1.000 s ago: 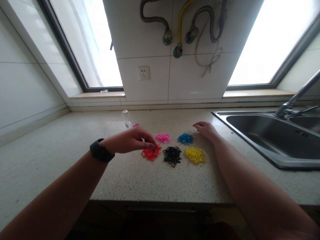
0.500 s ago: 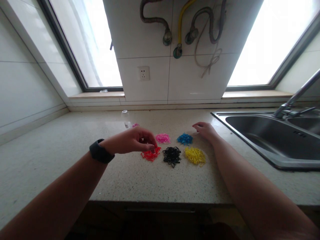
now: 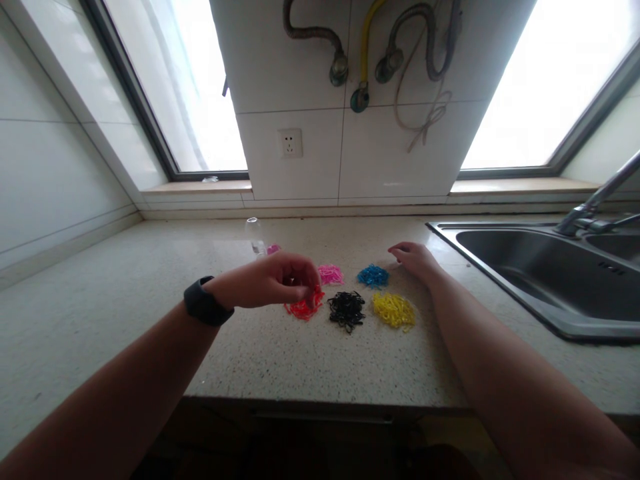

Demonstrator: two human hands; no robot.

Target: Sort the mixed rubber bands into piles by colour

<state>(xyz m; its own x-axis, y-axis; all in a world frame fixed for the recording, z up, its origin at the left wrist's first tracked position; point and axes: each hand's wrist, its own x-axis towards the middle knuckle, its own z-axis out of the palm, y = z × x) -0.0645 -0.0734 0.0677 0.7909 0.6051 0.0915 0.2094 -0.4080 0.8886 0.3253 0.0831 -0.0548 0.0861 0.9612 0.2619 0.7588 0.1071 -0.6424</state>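
My left hand [image 3: 283, 280], with a dark band [image 3: 205, 303] on the wrist, reaches over the pile of red rubber bands [image 3: 300, 309]. Its thumb and fingers are pinched together, with red bands showing right at the fingertips. My right hand [image 3: 411, 257] rests on the counter just right of the blue rubber bands [image 3: 373, 275], its fingers loosely curled together and nothing visible in them. Between the hands lie piles of black rubber bands [image 3: 347, 311], yellow rubber bands [image 3: 394, 311] and pink rubber bands [image 3: 331, 274].
Behind my left hand stands a clear container [image 3: 254, 235], with a magenta pile [image 3: 273, 249] beside it, partly hidden. A steel sink [image 3: 520, 267] with a faucet [image 3: 583, 212] is set into the speckled counter [image 3: 280, 363] at right. A tiled wall with an outlet [image 3: 290, 143] rises behind.
The whole view has shifted slightly. My left fingers remain pinched at the red pile, a touch further right over it. My right hand has stayed in place.
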